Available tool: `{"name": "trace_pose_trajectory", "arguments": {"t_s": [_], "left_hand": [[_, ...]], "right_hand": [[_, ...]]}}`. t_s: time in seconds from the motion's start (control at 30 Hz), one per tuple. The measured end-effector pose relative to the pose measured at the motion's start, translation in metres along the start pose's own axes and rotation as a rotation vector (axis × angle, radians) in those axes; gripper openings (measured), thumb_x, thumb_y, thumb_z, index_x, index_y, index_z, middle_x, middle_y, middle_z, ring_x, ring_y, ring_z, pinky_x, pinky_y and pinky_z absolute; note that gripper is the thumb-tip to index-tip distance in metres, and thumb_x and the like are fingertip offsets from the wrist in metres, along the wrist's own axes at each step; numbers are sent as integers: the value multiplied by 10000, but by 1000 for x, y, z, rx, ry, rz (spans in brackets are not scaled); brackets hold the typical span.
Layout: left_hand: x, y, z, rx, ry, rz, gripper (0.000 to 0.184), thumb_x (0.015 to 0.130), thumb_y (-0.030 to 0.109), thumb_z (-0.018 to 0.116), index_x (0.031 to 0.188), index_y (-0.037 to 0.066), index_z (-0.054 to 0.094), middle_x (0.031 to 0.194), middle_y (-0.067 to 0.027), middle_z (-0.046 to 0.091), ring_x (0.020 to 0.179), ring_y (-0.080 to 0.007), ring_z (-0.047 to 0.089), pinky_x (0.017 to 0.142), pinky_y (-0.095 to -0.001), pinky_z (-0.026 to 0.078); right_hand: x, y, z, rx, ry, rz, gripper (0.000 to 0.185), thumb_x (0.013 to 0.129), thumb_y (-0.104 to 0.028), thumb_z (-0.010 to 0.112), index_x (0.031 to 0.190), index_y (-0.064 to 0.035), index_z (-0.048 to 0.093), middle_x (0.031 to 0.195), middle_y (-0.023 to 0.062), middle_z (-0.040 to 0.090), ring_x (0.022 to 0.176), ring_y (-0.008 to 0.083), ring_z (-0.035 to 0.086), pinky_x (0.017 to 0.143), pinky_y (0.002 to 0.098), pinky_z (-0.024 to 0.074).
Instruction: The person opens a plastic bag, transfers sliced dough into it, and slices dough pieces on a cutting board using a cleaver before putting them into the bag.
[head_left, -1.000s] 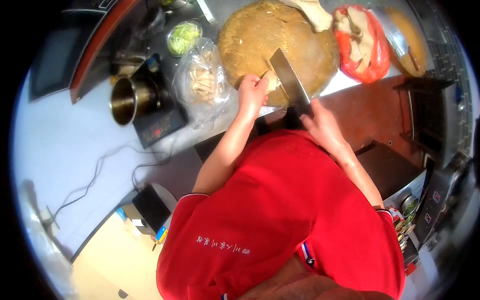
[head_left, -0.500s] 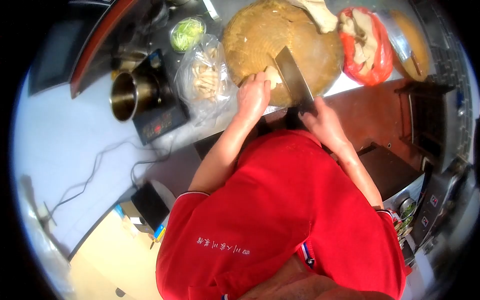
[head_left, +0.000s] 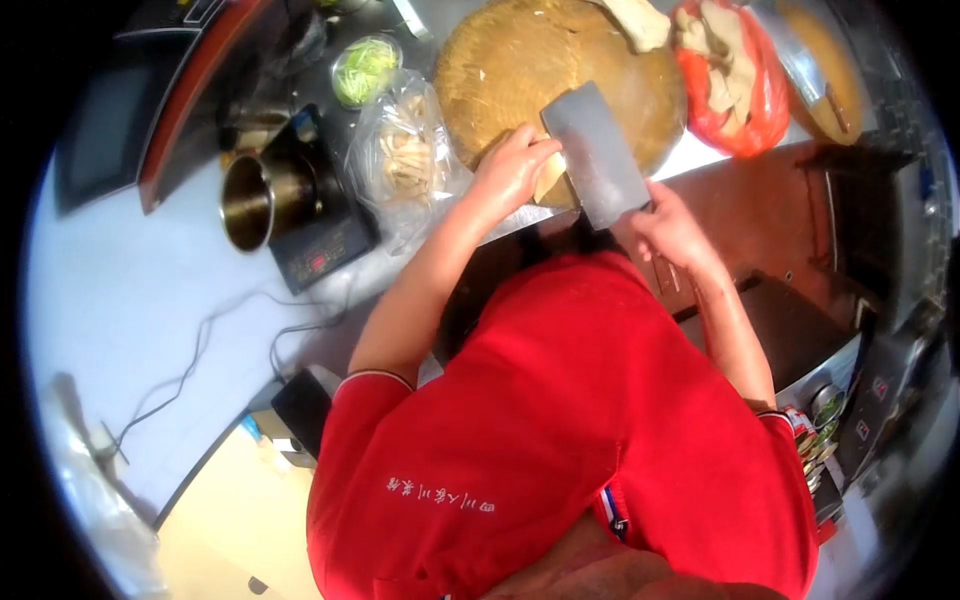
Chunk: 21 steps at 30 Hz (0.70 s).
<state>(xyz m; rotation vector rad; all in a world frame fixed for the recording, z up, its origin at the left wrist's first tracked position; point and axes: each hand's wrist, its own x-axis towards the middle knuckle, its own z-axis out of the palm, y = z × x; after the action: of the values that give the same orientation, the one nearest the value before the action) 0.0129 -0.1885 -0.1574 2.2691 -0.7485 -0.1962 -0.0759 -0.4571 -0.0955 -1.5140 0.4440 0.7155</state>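
Observation:
My right hand (head_left: 672, 228) grips a cleaver (head_left: 600, 155) by its handle. The broad grey blade lies turned so its flat face shows, over the near side of a round wooden chopping block (head_left: 500, 70). My left hand (head_left: 512, 168) is closed on a pale piece of food (head_left: 549, 178) at the block's near edge, just left of the blade. Its fingertips are close to the blade; I cannot tell if they touch it. A larger pale chunk of food (head_left: 640, 25) rests at the block's far right.
Left of the block are a clear plastic bag (head_left: 408, 150) of pale strips and a bowl of shredded green vegetable (head_left: 366, 70). A metal pot (head_left: 248, 203) stands beside an induction cooker (head_left: 318, 250). To the right lie a red bag (head_left: 765, 125) of beige pieces and another knife (head_left: 800, 65).
The cleaver has gone from nearly edge-on to tilted, showing its flat face. My right hand has moved slightly right and down. My left hand still holds the pale piece, which now points downward.

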Motion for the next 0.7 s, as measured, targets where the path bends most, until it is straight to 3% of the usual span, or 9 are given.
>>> {"name": "trace_pose_trajectory", "arguments": {"t_s": [0.27, 0.57, 0.7], "left_hand": [[21, -15, -10, -7, -261, 53, 239, 957, 61, 682, 1194, 86, 680, 1089, -162, 626, 1036, -404, 641, 875, -453, 528], [27, -29, -10, -20, -316, 132, 237, 956, 68, 687, 1192, 76, 663, 1060, -165, 610, 1017, -414, 633, 860, -465, 523], [30, -30, -12, -27, -342, 140, 231, 963, 75, 686, 1192, 75, 668, 1070, -163, 622, 1022, -408, 639, 858, -466, 526]], "right_hand": [[0, -15, -15, -55, -66, 19, 435, 967, -5, 619, 1389, 44, 524, 769, 34, 618, 514, 95, 540, 457, 274, 457], [23, -15, -11, -47, -73, 11, 553, 933, -3, 614, 1467, 46, 479, 762, 47, 615, 487, 117, 530, 437, 290, 454], [42, -8, -12, -49, -138, 38, 627, 945, -27, 586, 1554, -19, 435, 786, 49, 626, 526, 116, 542, 472, 293, 480]]}}
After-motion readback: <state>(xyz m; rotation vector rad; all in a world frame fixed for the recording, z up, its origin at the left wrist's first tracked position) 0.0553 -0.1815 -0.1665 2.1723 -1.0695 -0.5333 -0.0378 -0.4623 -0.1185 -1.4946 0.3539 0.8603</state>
